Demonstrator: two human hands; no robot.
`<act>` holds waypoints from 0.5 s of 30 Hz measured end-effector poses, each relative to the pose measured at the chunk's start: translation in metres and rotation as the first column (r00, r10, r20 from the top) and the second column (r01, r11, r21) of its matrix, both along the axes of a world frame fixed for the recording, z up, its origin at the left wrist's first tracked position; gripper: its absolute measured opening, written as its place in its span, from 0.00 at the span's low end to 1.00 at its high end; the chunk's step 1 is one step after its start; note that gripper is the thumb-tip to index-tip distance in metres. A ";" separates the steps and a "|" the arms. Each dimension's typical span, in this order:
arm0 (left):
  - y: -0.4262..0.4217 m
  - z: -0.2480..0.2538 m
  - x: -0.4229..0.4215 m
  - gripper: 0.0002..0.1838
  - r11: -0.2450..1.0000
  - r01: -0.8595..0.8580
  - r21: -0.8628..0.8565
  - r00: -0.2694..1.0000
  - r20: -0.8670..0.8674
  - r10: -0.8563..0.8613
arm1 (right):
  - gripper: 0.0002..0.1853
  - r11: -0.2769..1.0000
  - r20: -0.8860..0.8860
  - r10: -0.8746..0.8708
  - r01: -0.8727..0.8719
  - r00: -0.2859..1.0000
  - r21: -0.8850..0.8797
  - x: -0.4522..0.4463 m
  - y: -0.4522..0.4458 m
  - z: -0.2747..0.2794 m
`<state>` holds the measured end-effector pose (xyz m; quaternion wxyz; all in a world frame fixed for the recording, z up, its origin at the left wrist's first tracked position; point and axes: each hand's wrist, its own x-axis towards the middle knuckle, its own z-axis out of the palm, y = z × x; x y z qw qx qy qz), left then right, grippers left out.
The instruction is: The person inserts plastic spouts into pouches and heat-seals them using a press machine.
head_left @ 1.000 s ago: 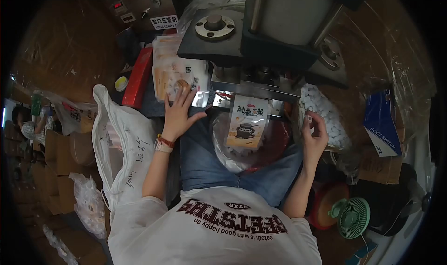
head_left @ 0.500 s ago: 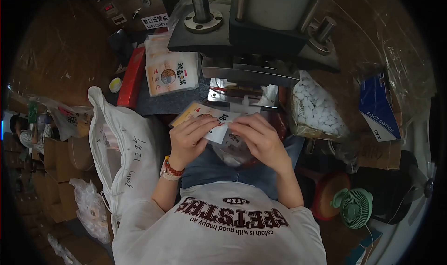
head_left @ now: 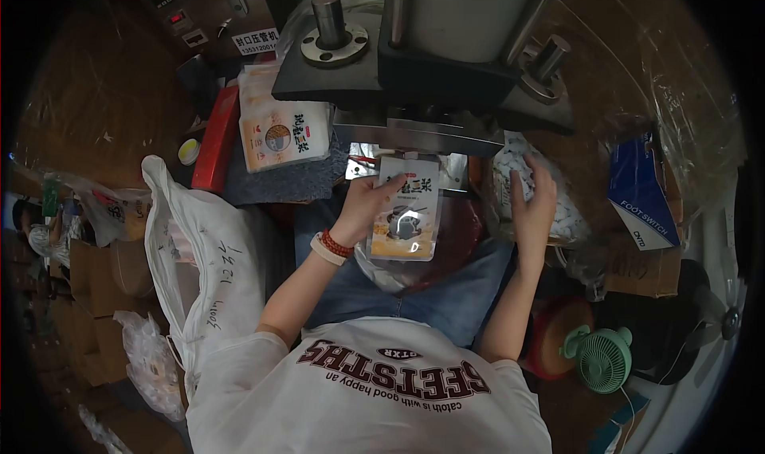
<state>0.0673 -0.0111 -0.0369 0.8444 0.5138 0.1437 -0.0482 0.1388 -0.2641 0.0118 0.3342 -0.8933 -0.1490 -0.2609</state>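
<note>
My left hand [head_left: 371, 202] grips a printed plastic pouch [head_left: 409, 235] near its upper end, with the thumb lying across the front. The pouch stands lengthwise just in front of the press's metal jaw [head_left: 414, 135], its printed face toward me. Whether its top edge touches the metal parts behind it, I cannot tell. Over on the right, my right hand [head_left: 532, 207] reaches over a bag of small white plastic pieces [head_left: 566, 207]. Thumb and fingers are apart there, with the fingertips among the pieces and nothing visibly held.
A stack of similar pouches [head_left: 275, 131] lies left of the press, beside a red bar [head_left: 215, 139]. A white sack [head_left: 211, 271] stands at my left. On the right are a blue foot-switch box [head_left: 641, 195] and a green fan [head_left: 603, 360]. A control box [head_left: 211, 23] stands behind.
Both hands were together on a pouch at the centre. Now the left hand alone holds a pouch upright before the press, and the right hand has moved right to the white pieces.
</note>
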 end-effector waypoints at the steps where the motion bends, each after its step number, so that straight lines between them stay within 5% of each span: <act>1: 0.003 -0.006 0.002 0.13 1.000 0.019 -0.005 0.998 -0.052 -0.020 | 0.16 0.975 0.048 -0.063 0.072 0.997 -0.210 0.009 -0.003 -0.016; 5: 0.004 0.004 -0.001 0.15 0.996 0.040 0.078 0.999 -0.032 -0.037 | 0.21 0.994 -0.258 -0.009 -0.020 0.966 -0.110 0.013 -0.001 -0.033; 7: 0.027 0.007 0.002 0.16 0.794 -0.060 0.605 0.998 0.044 0.041 | 0.19 0.989 -0.250 -0.027 -0.010 0.968 -0.147 0.011 -0.001 -0.034; 8: 0.049 0.019 -0.001 0.25 0.562 -0.042 0.826 0.997 -0.006 0.083 | 0.19 0.990 -0.248 -0.019 -0.017 0.968 -0.141 0.010 0.001 -0.031; 9: 0.065 0.015 -0.001 0.30 0.029 -0.204 0.979 0.966 0.196 0.169 | 0.20 0.991 -0.279 -0.048 0.011 0.959 -0.134 0.008 0.002 -0.027; 10: 0.081 0.005 -0.004 0.35 -0.514 -0.284 0.809 0.907 0.400 0.129 | 0.20 0.991 -0.311 -0.079 0.040 0.947 -0.130 0.006 0.002 -0.026; 11: 0.104 -0.007 -0.011 0.40 -0.412 -0.204 0.888 0.958 0.267 0.102 | 0.20 0.991 -0.313 -0.078 0.039 0.947 -0.128 0.007 0.003 -0.027; 15: 0.110 -0.009 -0.055 0.38 -0.339 -0.156 0.928 0.980 0.103 -0.170 | 0.22 0.970 -0.137 -0.105 0.071 0.985 -0.233 0.015 0.000 -0.033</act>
